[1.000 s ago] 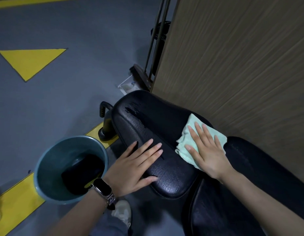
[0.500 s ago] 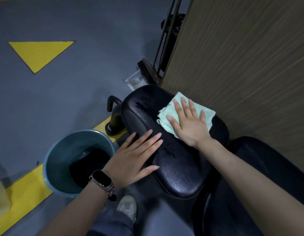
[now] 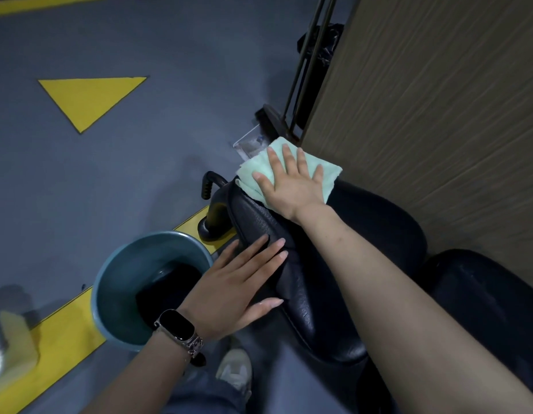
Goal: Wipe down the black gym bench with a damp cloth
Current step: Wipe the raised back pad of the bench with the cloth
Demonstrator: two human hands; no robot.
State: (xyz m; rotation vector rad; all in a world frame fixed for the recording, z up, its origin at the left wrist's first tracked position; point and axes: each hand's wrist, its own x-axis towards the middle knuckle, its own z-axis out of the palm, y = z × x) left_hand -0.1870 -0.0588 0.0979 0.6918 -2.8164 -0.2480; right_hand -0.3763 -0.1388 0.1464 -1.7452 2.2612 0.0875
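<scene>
One bench [image 3: 333, 264]: black, grained padding, two pads in view, the nearer pad running from bottom centre up toward the wall, the second pad [image 3: 483, 300] at lower right beside it. One cloth [image 3: 325, 171]: pale green, folded, lying on the far end of the nearer pad, next to the wall. Two hands: right hand [image 3: 289, 180] flat on the cloth, fingers straight and spread, pressing it to the pad; left hand [image 3: 238, 288] flat on the pad's near left edge, fingers straight, holding nothing. One watch [image 3: 176, 325] on the left wrist, dark face, metal band. One bucket [image 3: 110, 282]: blue-green, on the floor just left of the bench, holding dark water. One black curved handle [image 3: 207, 186] with its base, between bucket and bench end. One shoe [image 3: 235, 372], light-coloured, bottom centre. Floor [image 3: 80, 189]: grey, marked with one yellow triangle [image 3: 89, 97] and one yellow stripe [image 3: 50, 336] passing under the bucket. One wood-grain wall panel [image 3: 438, 115] fills the right side; thin metal rods [image 3: 307, 64] stand at its left edge.
</scene>
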